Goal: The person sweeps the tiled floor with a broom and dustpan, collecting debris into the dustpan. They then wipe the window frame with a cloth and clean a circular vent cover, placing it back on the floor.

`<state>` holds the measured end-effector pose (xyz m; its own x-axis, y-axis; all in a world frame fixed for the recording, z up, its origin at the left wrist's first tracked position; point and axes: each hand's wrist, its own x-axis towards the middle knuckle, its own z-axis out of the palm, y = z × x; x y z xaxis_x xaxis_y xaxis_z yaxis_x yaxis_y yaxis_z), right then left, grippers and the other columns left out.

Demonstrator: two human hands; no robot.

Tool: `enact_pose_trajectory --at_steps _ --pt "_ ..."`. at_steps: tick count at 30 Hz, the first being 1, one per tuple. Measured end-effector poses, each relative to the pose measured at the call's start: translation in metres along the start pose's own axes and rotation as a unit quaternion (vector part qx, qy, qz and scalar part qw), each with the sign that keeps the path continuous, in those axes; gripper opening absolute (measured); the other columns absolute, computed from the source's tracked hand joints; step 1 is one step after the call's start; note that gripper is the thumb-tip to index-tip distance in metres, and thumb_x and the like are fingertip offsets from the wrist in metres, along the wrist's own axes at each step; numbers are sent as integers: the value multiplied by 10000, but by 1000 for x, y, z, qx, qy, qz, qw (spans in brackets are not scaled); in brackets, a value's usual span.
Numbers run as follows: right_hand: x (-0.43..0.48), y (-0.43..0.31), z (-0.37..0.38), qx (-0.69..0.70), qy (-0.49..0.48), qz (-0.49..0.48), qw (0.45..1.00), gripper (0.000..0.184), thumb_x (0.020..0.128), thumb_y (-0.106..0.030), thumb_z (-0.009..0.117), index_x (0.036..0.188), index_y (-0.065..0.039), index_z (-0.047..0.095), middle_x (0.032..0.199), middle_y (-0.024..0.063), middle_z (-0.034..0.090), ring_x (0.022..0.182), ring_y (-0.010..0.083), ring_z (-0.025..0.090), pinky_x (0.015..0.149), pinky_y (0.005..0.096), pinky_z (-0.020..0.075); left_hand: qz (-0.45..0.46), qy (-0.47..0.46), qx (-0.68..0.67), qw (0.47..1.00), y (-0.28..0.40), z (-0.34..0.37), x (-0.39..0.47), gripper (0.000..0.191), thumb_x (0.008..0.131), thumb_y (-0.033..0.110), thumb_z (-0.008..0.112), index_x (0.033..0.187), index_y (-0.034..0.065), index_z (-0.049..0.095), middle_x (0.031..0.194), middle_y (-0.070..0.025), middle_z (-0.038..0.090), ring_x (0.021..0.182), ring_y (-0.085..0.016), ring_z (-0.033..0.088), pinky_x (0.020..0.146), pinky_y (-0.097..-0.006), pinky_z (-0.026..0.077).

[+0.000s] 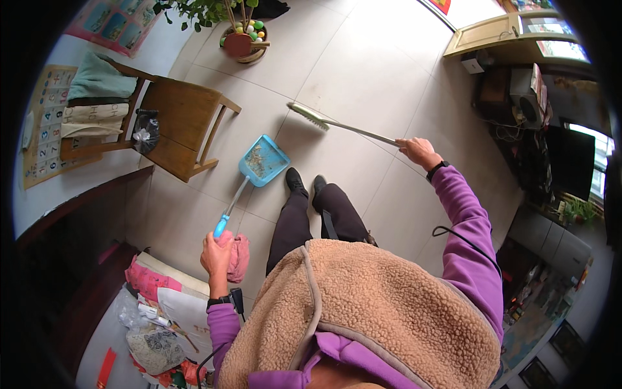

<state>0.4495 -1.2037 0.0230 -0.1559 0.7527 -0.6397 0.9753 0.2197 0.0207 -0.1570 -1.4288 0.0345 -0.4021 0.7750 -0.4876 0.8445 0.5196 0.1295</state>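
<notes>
My left hand (215,256) grips the blue grip of a long-handled dustpan (283,160), and a pink cloth (239,257) is bunched against the same hand. The light-blue pan holds dirt and crumbs (255,159) and rests on the floor by my left shoe. My right hand (419,151) is closed around the pale stick of a broom (308,116). Its narrow bristled head is ahead of my feet, to the right of the pan and apart from it. A faint brownish smudge (316,92) marks the tiles beyond the broom head.
At the left stands a wooden chair (180,116) with a tied black plastic bag (146,133) and cloths on its backrest. A potted plant (252,36) with a red paddle is ahead. A cluttered table (97,335) is at lower left. Along the right are a speaker (527,104) and a cabinet door (486,36).
</notes>
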Motion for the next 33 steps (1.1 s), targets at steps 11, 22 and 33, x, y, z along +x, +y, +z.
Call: enact_pose_trajectory --at_steps 11,22,33 --pt "138 -172 56 500 -74 51 861 416 948 -281 536 1287 -46 581 643 84 589 446 174 523 438 349 449 -14 -114 88 990 44 -11 38 568 758 441 733 1114 51 523 1067 -187 633 977 -387 638 822 -489 512" --pt "86 -104 127 537 -74 170 823 333 967 -284 490 1142 -42 637 543 59 518 394 170 507 372 336 407 61 -57 168 982 44 -9 45 402 768 371 700 973 58 551 947 -131 655 934 -374 613 773 -475 515" --pt "-45 -44 104 552 -84 236 795 428 955 -326 547 1322 -109 570 628 39 564 470 122 533 398 306 425 65 -51 9 996 51 -2 64 481 727 336 754 1012 43 501 898 -177 632 868 -416 600 754 -494 472"
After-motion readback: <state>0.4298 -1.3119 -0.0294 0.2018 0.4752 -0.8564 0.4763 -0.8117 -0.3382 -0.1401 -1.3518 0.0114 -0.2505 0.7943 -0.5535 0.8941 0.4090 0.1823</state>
